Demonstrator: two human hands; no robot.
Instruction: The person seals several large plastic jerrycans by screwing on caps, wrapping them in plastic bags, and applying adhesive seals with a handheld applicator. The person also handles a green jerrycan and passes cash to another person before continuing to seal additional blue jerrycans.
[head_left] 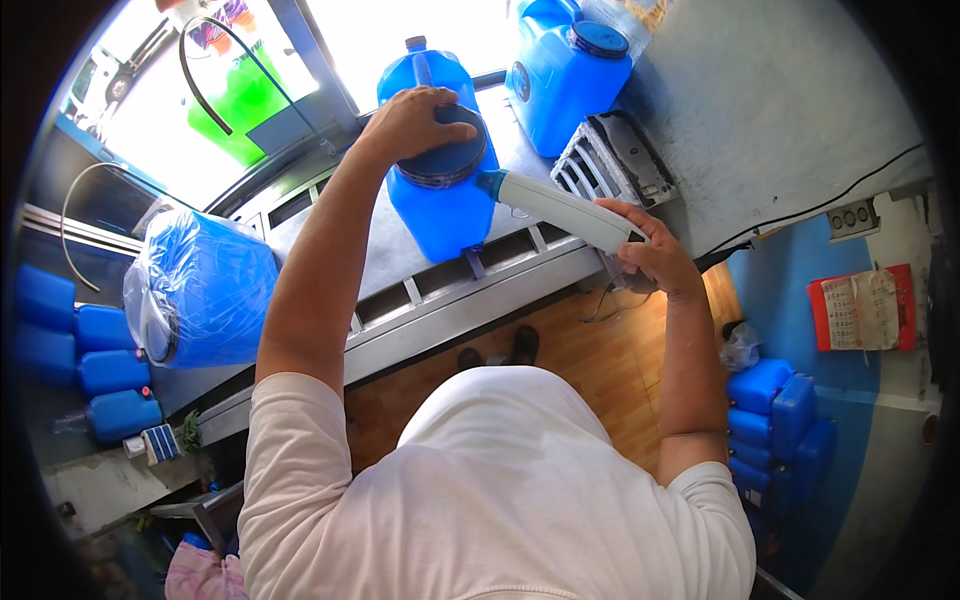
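Note:
A blue water jug [432, 215] stands upright on the metal counter in front of me. My left hand [408, 125] grips its wide dark-blue lid [445, 160] from above, thumb across the top and fingers curled over the far side. In my right hand [655, 250] is a long white heat gun [560, 212], held by its near end with the fingers closed around it. Its blue-grey tip meets the jug's right side just below the lid in this view; whether it touches I cannot tell.
Another blue jug [565, 90] stands behind at the right, next to a grey slotted metal box [615, 160]. A plastic-wrapped blue container [215, 285] sits on the left. A black cord [820, 205] runs toward a wall outlet [853, 220]. More blue containers [770, 410] are stacked lower right.

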